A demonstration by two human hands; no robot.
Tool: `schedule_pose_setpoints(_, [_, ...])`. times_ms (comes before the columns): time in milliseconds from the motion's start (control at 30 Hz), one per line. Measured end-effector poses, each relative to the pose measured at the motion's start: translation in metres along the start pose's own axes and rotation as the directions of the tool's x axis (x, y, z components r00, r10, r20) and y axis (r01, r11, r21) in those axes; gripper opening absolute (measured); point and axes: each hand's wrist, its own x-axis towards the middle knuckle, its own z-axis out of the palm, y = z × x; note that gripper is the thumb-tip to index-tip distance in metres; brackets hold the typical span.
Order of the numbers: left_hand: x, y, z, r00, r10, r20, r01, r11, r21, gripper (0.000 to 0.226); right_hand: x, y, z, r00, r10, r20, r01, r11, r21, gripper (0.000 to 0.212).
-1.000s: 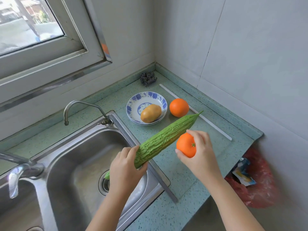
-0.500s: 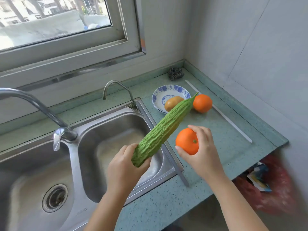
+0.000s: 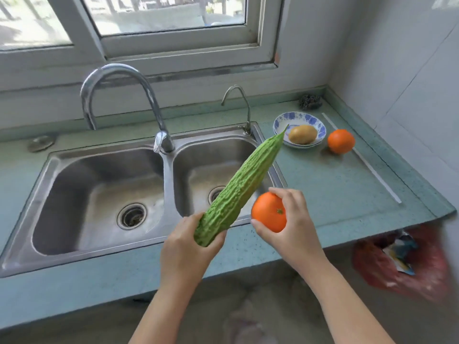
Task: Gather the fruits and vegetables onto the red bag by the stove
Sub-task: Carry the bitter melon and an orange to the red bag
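My left hand (image 3: 185, 249) grips the thick end of a long green bitter gourd (image 3: 238, 189), which points up and right over the right sink basin. My right hand (image 3: 293, 224) holds an orange fruit (image 3: 269, 211) in its curled fingers, just above the counter's front edge. A second orange (image 3: 340, 141) lies on the green counter (image 3: 342, 184) at the right. Beside it a potato (image 3: 302, 134) sits in a blue-and-white bowl (image 3: 285, 118). No stove is in view.
A steel double sink (image 3: 104, 192) fills the left and middle, with a tall faucet (image 3: 119, 70) and a small tap (image 3: 238, 95). A scrubber (image 3: 310, 101) lies in the back corner. A red plastic bag with rubbish (image 3: 402, 264) hangs below the counter's right end.
The view has swung left and pulled back, so both sink basins show now. Both hands have kept their hold on the gourd and the orange and stayed near the counter's front edge.
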Motion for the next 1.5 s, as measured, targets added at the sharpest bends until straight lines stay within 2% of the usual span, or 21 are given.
schedule_pose_setpoints(133, [-0.04,-0.013,-0.035,0.992,-0.097,-0.076,0.095,0.995,-0.025,0.038,-0.025,-0.033,0.014,0.992,-0.099,0.075,0.097,0.995,0.024,0.062])
schedule_pose_setpoints(333, [-0.088,-0.028,-0.089,0.952,-0.245,-0.186,0.229,0.968,-0.101,0.039,-0.051,-0.083,0.037,0.958,-0.219,0.184,0.192,0.97,0.152,0.061])
schedule_pose_setpoints(467, [-0.114,-0.038,-0.116,0.9,-0.332,-0.284,0.308,0.943,-0.127,0.035,-0.058,-0.11,0.053,0.917,-0.304,0.259,0.257,0.945,0.2,0.063])
schedule_pose_setpoints(600, [-0.134,-0.044,-0.131,0.822,-0.411,-0.394,0.374,0.911,-0.171,0.033,-0.055,-0.137,0.07,0.844,-0.42,0.333,0.335,0.899,0.284,0.063])
schedule_pose_setpoints(833, [-0.17,-0.035,-0.159,0.621,-0.507,-0.597,0.511,0.84,-0.181,0.037,-0.053,-0.178,0.095,0.688,-0.59,0.423,0.397,0.793,0.461,0.061])
schedule_pose_setpoints(1067, [-0.202,-0.019,-0.164,0.442,-0.519,-0.732,0.637,0.756,-0.151,0.057,-0.063,-0.203,0.106,0.502,-0.723,0.473,0.415,0.682,0.602,0.062])
schedule_pose_setpoints(1333, [-0.25,0.003,-0.155,0.143,-0.546,-0.826,0.771,0.585,-0.253,0.045,-0.088,-0.218,0.12,0.231,-0.812,0.536,0.38,0.583,0.718,0.06])
schedule_pose_setpoints(1500, [-0.289,0.022,-0.145,-0.059,-0.544,-0.837,0.807,0.468,-0.361,0.038,-0.13,-0.234,0.128,0.012,-0.854,0.52,0.356,0.489,0.796,0.06])
